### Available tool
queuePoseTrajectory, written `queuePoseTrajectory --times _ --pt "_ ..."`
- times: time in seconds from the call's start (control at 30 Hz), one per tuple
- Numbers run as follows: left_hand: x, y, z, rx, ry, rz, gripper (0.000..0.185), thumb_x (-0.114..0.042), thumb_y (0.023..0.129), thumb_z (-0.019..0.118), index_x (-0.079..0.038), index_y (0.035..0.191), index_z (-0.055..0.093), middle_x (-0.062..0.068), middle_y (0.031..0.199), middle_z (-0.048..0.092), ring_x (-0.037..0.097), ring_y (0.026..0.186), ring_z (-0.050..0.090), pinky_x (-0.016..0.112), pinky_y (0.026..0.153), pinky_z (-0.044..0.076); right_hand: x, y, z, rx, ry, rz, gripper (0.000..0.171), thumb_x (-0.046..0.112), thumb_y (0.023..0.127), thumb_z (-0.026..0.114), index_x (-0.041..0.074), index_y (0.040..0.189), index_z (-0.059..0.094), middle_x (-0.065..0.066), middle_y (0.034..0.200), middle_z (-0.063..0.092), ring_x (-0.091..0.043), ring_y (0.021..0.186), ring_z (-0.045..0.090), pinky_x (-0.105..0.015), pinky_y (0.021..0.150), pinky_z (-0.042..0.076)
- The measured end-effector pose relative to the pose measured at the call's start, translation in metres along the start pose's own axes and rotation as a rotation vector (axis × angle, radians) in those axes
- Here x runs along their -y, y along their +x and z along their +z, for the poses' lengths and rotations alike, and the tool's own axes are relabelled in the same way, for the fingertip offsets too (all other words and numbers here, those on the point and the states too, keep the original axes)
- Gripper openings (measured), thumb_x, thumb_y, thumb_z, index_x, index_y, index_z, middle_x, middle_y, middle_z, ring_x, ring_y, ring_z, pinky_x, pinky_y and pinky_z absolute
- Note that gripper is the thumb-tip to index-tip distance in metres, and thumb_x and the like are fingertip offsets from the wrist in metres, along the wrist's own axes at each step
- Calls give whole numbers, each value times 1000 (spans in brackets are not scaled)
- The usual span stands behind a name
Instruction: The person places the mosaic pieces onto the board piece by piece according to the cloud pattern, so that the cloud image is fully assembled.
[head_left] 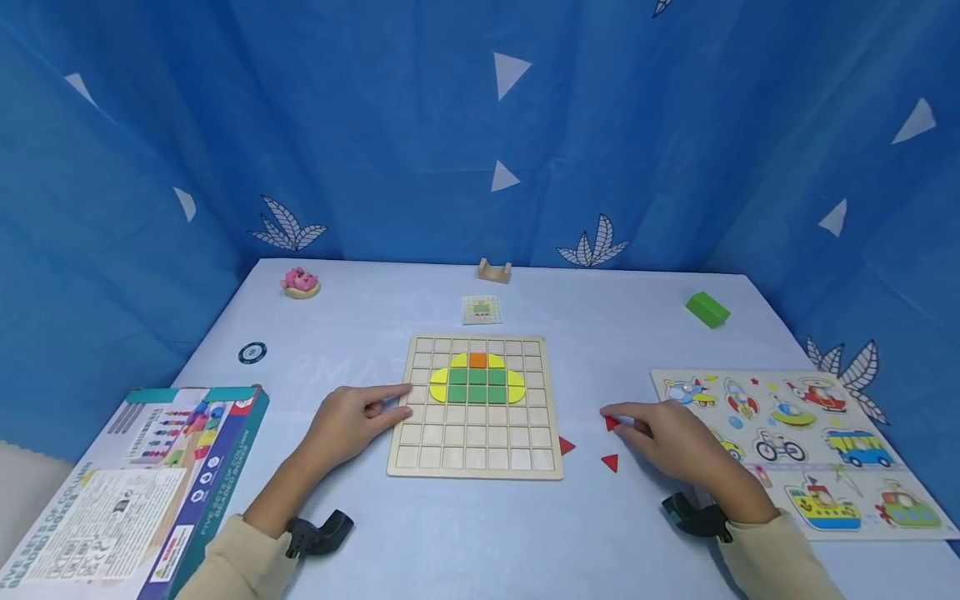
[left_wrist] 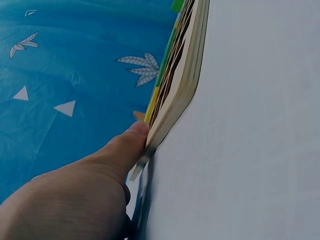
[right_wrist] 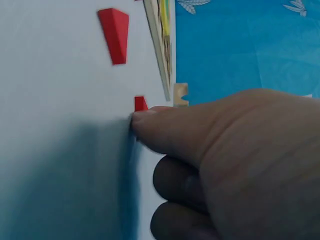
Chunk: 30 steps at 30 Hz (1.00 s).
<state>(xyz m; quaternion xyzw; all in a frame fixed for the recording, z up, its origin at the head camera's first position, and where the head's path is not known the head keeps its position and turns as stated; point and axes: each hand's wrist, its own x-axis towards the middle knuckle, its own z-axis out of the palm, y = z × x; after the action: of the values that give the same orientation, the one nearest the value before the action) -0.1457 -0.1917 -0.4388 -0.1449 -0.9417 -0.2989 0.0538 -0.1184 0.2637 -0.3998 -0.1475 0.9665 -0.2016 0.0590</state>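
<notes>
A wooden grid board (head_left: 476, 437) lies in front of me. On it, green squares (head_left: 477, 377), an orange square (head_left: 477, 360) and yellow rounded pieces (head_left: 438, 385) form a dome shape. My left hand (head_left: 350, 421) touches the board's left edge with thumb and forefinger; the left wrist view shows the thumb (left_wrist: 122, 150) against the rim. Right of the board, my right hand (head_left: 671, 442) pinches a small red triangle (head_left: 611, 422) between thumb and forefinger, low over the table. Two more red triangles lie nearby, one (head_left: 567, 446) by the board's right edge, the other (head_left: 611, 462) nearer me.
Behind the board lies a small pattern card (head_left: 482, 309), with a wooden stand (head_left: 494, 271) farther back. A vehicle puzzle board (head_left: 813, 446) sits right, a green block (head_left: 707, 309) beyond it. Leftward are a boxed toy (head_left: 127, 492), a round disc (head_left: 252, 352) and a pink figure (head_left: 301, 283).
</notes>
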Motion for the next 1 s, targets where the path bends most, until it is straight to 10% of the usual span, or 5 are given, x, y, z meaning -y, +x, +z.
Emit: queuePoseTrajectory --times 1.0 --pt "0 -1 1 2 -5 -6 42 -43 89 80 -25 126 75 -10 54 39 9 50 34 27 51 28 48 11 16 -134 -107 -178 33 23 90 81 18 123 74 16 55 38 -1 50 37 -22 49 36"
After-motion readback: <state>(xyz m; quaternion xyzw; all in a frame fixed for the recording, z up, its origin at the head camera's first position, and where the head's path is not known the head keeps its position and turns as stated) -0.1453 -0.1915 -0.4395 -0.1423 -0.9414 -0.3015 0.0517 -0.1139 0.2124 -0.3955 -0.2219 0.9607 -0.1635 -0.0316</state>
